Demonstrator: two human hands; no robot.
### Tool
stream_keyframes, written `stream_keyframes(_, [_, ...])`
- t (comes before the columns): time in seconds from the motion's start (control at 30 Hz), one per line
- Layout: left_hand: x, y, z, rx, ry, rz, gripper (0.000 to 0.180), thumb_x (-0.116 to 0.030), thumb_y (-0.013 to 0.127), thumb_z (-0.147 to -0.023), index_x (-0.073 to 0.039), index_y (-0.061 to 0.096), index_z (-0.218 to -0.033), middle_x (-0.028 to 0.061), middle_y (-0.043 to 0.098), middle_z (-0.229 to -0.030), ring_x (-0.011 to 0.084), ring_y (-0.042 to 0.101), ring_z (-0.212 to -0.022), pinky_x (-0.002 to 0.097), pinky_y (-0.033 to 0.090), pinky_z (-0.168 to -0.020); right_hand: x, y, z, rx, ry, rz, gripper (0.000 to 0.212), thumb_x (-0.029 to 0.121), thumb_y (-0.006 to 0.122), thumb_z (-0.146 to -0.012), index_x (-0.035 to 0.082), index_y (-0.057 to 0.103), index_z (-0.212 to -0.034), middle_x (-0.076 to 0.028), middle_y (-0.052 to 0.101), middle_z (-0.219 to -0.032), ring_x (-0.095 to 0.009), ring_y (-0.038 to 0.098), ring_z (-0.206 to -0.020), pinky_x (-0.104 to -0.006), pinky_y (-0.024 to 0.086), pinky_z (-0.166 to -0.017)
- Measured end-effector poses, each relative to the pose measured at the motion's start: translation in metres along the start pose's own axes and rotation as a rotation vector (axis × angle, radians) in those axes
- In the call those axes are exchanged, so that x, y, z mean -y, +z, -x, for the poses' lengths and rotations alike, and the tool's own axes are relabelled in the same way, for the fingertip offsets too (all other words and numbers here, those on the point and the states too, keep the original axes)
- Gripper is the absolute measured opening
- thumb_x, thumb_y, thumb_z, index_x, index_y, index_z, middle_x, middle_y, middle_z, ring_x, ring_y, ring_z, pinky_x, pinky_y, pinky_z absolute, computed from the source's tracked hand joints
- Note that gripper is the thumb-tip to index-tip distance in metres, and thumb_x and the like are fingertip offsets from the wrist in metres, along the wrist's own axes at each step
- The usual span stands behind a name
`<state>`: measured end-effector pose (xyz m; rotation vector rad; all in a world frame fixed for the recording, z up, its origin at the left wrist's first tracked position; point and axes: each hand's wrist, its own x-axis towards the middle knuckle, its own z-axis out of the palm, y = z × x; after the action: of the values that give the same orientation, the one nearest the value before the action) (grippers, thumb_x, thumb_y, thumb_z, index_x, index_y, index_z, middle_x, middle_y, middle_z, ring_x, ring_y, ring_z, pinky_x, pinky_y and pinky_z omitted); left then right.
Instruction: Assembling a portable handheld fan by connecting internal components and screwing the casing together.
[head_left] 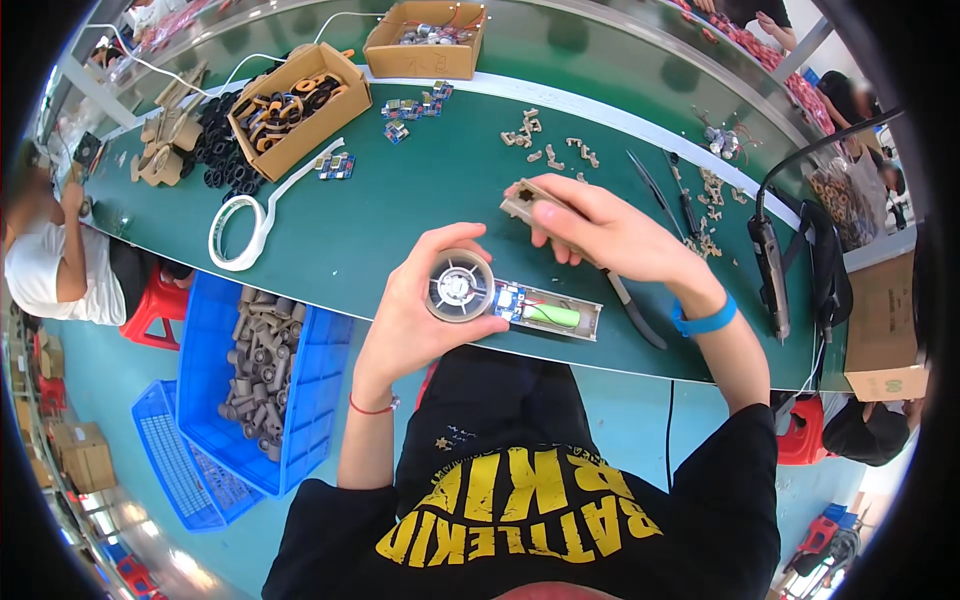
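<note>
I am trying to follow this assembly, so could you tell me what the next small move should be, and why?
Probably bring the tan cover piece in the right hand down over the open handle. The left hand holds the fan body with its green battery and blue circuit board exposed, and the cover hangs just above.

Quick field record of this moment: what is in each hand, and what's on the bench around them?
left hand: grips the round head of an open fan body, green battery showing
right hand: holds a beige cover piece above the green bench
near right: pliers, tweezers
far left: cardboard box of parts
floor: blue crate
</note>
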<state>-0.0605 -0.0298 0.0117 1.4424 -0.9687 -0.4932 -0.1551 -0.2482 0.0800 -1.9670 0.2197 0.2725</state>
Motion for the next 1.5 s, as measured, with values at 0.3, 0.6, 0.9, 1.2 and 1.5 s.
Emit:
stream_keyframes(0.3, [0.001, -0.002, 0.000, 0.011, -0.002, 0.022, 0.084, -0.004, 0.090, -0.058, -0.008, 0.050, -0.131, 0.0063, 0.063, -0.105, 0.0146, 0.063, -0.096, 0.0294, 0.051, -0.088, 0.002, 0.039, 0.059, -0.241, -0.302, 0.659, 0.048, 0.015, 0.071, -0.083, 0.008, 0.057, -0.129, -0.011, 0.058, -0.106, -0.031, 0.059, -0.091, -0.0383, 0.049, -0.079])
stream_keyframes(0.6, [0.005, -0.001, -0.003, 0.016, 0.013, 0.058, 0.088, -0.005, 0.091, -0.056, -0.006, 0.048, -0.132, 0.0068, 0.063, -0.106, 0.0148, 0.062, -0.099, 0.0296, 0.051, -0.089, -0.010, 0.065, 0.049, -0.404, -0.391, 0.718, 0.051, 0.020, 0.081, -0.071, 0.011, 0.065, -0.118, -0.005, 0.061, -0.100, -0.025, 0.058, -0.083, -0.0362, 0.049, -0.072])
stream_keyframes(0.9, [0.003, -0.003, -0.001, 0.016, 0.028, -0.005, 0.081, -0.003, 0.090, -0.058, -0.006, 0.052, -0.129, 0.0068, 0.063, -0.105, 0.0151, 0.063, -0.097, 0.0284, 0.051, -0.087, -0.014, 0.081, 0.045, -0.536, -0.459, 0.794, 0.048, 0.026, 0.078, -0.077, 0.010, 0.063, -0.120, -0.005, 0.060, -0.098, -0.024, 0.059, -0.083, -0.0361, 0.047, -0.072])
stream_keyframes(1.2, [-0.026, -0.016, 0.000, -0.001, 0.641, -0.344, 0.070, -0.006, 0.091, -0.055, -0.010, 0.060, -0.117, 0.0095, 0.065, -0.112, 0.0257, 0.065, -0.104, 0.0452, 0.047, -0.097, 0.003, 0.030, 0.059, 0.183, 0.031, -0.132, 0.043, 0.029, 0.067, -0.092, 0.003, 0.056, -0.124, -0.012, 0.066, -0.081, -0.019, 0.065, -0.062, -0.0303, 0.050, -0.058])
stream_keyframes(1.5, [-0.040, 0.002, 0.007, -0.248, 0.301, -0.085, 0.092, -0.007, 0.092, -0.057, -0.012, 0.044, -0.135, 0.0161, 0.041, -0.142, 0.0328, 0.048, -0.128, 0.0419, 0.048, -0.101, 0.001, 0.050, 0.065, -0.265, -0.442, 0.519, 0.040, 0.035, 0.073, -0.086, 0.005, 0.059, -0.109, -0.012, 0.066, -0.073, -0.032, 0.064, -0.058, -0.0346, 0.049, -0.050])
